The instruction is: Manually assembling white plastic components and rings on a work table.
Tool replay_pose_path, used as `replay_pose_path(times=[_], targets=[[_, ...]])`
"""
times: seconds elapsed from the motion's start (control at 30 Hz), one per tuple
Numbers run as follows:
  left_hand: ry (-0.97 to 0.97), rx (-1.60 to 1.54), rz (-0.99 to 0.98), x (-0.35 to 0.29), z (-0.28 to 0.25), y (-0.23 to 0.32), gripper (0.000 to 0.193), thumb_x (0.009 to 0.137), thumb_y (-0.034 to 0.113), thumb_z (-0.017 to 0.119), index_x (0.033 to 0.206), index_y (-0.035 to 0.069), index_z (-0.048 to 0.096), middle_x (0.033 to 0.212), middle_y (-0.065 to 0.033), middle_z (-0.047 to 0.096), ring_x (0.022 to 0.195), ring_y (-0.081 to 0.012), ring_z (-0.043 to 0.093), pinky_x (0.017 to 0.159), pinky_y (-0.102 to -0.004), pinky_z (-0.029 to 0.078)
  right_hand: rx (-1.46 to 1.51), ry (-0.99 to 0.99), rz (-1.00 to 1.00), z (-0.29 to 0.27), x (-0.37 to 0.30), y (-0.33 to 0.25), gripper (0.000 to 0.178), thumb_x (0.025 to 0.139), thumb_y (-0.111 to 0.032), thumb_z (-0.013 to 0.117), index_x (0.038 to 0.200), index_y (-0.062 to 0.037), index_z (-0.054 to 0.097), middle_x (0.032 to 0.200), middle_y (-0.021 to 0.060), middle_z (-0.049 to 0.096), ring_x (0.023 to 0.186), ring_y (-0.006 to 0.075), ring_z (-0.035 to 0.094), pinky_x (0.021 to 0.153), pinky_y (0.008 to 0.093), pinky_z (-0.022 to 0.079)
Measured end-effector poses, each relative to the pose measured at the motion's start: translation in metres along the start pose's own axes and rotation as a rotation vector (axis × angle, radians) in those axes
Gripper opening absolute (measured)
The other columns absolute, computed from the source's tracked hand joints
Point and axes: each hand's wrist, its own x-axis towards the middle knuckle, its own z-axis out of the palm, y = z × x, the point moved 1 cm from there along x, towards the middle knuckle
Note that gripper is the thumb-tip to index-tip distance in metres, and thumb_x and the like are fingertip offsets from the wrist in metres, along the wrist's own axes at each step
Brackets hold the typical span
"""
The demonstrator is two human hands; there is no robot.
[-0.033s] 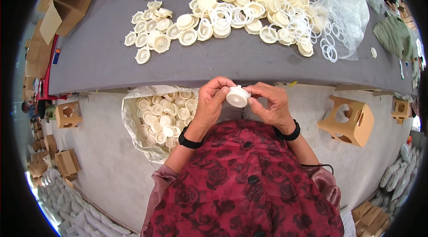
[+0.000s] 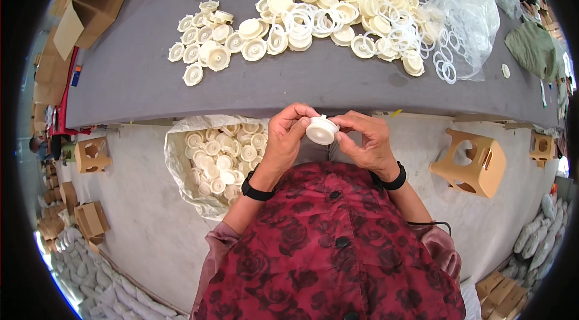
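Note:
Between my two hands, just off the table's near edge, is a round cream plastic cap [image 2: 321, 131] with a small tab on its far rim. My left hand [image 2: 288, 137] pinches its left side between thumb and fingers. At the opposite side my right hand [image 2: 366, 140] grips the rim the same way. Beyond them, many similar caps [image 2: 254, 49] lie in a loose pile on the grey table [image 2: 253, 92]. Thin translucent white rings [image 2: 300, 20] are scattered over the caps, and more spill beside a clear plastic bag [image 2: 467, 12] on the right.
Below the table edge, left of my lap, stands an open white sack [image 2: 179, 166] full of cream caps. A tan plastic stool [image 2: 476, 162] is on the floor to the right, another stool [image 2: 92, 155] to the left. An open cardboard box [image 2: 99, 3] occupies the table's far left.

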Motion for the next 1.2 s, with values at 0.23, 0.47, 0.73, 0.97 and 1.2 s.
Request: replay_pose_path(times=[0.23, 0.47, 0.73, 0.97, 1.2], targets=[[-0.036, 0.053, 0.044, -0.001, -0.003, 0.001, 0.018, 0.095, 0.016, 0.065, 0.100, -0.001, 0.062, 0.094, -0.0044, 0.059, 0.087, -0.0110, 0.055, 0.080, -0.0250, 0.044, -0.051, -0.005, 0.034, 0.000, 0.001, -0.007, 0.012, 0.081, 0.000, 0.067, 0.093, -0.0001, 0.067, 0.076, 0.0086, 0.065, 0.066, 0.0179, 0.063, 0.061, 0.0295, 0.049], [-0.121, 0.264, 0.049, 0.000, -0.004, 0.010, 0.011, 0.094, 0.009, 0.063, 0.094, -0.002, 0.063, 0.091, -0.0045, 0.059, 0.084, -0.0110, 0.054, 0.077, -0.0247, 0.043, -0.079, -0.011, 0.088, 0.000, 0.002, -0.005, 0.005, 0.082, -0.003, 0.068, 0.084, 0.0009, 0.068, 0.071, 0.0074, 0.066, 0.060, 0.0160, 0.062, 0.059, 0.0271, 0.050], [-0.230, 0.826, 0.181, 0.005, 0.011, 0.033, 0.007, 0.085, -0.001, 0.056, 0.087, -0.003, 0.062, 0.076, -0.0094, 0.059, 0.070, -0.0190, 0.056, 0.066, -0.0296, 0.043, -0.102, -0.050, 0.246, 0.010, 0.004, -0.004, 0.016, 0.086, -0.013, 0.069, 0.089, 0.0028, 0.068, 0.073, 0.0113, 0.068, 0.063, 0.0190, 0.067, 0.061, 0.0293, 0.052], [-0.420, 1.649, -0.359, -0.060, -0.084, 0.105, 0.011, 0.079, 0.016, 0.069, 0.082, 0.006, 0.072, 0.076, -0.0152, 0.067, 0.082, -0.0368, 0.063, 0.071, -0.0461, 0.048, -0.366, 0.136, 0.105, -0.037, 0.027, 0.013, 0.030, 0.082, -0.016, 0.077, 0.105, 0.0002, 0.069, 0.085, 0.0144, 0.068, 0.063, 0.0235, 0.064, 0.060, 0.0324, 0.051], [-0.145, 1.406, -0.024, -0.041, -0.055, 0.096, 0.033, 0.079, 0.017, 0.076, 0.109, 0.005, 0.071, 0.092, -0.0138, 0.069, 0.086, -0.0318, 0.065, 0.075, -0.0402, 0.050, -1.150, 0.155, -0.194, -0.089, 0.090, 0.057, 0.005, 0.075, -0.001, 0.064, 0.079, -0.0042, 0.065, 0.083, 0.0100, 0.055, 0.083, 0.0284, 0.055, 0.067, 0.0398, 0.047]])
